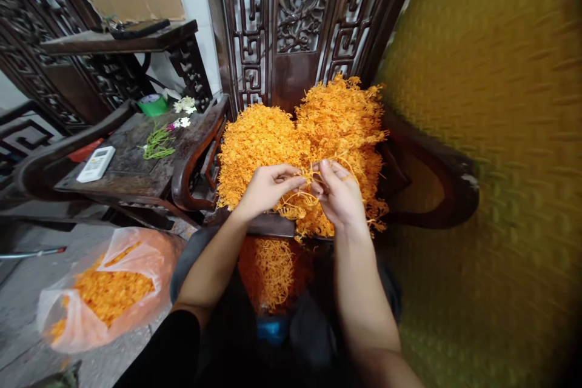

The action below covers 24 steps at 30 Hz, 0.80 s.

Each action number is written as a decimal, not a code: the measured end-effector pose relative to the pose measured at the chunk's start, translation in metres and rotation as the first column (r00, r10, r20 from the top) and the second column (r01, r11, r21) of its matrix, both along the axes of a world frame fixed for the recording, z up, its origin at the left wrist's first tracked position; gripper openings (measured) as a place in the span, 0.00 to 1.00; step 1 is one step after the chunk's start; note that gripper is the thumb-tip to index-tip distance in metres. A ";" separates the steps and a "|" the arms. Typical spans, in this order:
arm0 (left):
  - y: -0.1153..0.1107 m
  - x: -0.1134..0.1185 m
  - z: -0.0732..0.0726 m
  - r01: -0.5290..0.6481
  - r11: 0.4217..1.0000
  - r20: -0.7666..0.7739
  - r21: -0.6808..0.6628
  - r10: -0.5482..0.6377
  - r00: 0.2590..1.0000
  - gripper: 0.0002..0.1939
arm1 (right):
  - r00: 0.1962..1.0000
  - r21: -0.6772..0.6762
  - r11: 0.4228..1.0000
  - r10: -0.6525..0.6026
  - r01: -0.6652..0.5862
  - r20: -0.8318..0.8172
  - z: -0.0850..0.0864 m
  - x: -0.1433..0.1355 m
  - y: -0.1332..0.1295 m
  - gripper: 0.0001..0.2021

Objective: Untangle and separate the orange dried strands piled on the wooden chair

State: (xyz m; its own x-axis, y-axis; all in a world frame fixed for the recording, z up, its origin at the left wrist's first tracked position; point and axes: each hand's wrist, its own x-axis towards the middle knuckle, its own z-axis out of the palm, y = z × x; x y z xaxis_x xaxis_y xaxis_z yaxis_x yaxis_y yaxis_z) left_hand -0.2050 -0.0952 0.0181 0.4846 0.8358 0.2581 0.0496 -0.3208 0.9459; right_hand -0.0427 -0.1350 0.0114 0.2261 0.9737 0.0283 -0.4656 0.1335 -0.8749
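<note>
My left hand (268, 189) pinches a thin orange strand (311, 173) between thumb and fingertips. On its right, my right hand (339, 191) grips the same tangle of strand, and a loop of it arches over those fingers. Both hands meet in front of two big heaps of orange frilly sprigs, a left heap (257, 142) and a taller right heap (341, 112), resting on a dark wooden chair seat. More loose orange strands (275, 273) hang or lie lower down, between my legs. The finer detail at my fingertips is too small to make out.
At left, a dark wooden side table (131, 182) carries a white remote (96, 163), green tape (153, 105), green stems (158, 142) and white flowers (185, 105). A plastic bag (131, 321) of orange bits sits on the floor. A yellow woven mat (491, 103) stands at right.
</note>
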 end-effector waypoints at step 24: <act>0.027 -0.049 0.015 -0.560 0.810 0.214 0.173 0.524 0.824 0.04 | 0.994 0.107 0.989 -0.101 0.104 -0.031 0.007 0.027 -0.014 0.21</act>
State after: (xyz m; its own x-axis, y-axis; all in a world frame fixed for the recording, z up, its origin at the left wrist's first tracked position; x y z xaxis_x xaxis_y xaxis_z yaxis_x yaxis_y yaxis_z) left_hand -0.2538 -0.0682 0.0331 -0.0902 0.8634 0.4965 0.1424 -0.4822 0.8644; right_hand -0.0159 -0.1494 0.0180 0.3264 0.9368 0.1258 -0.4664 0.2754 -0.8406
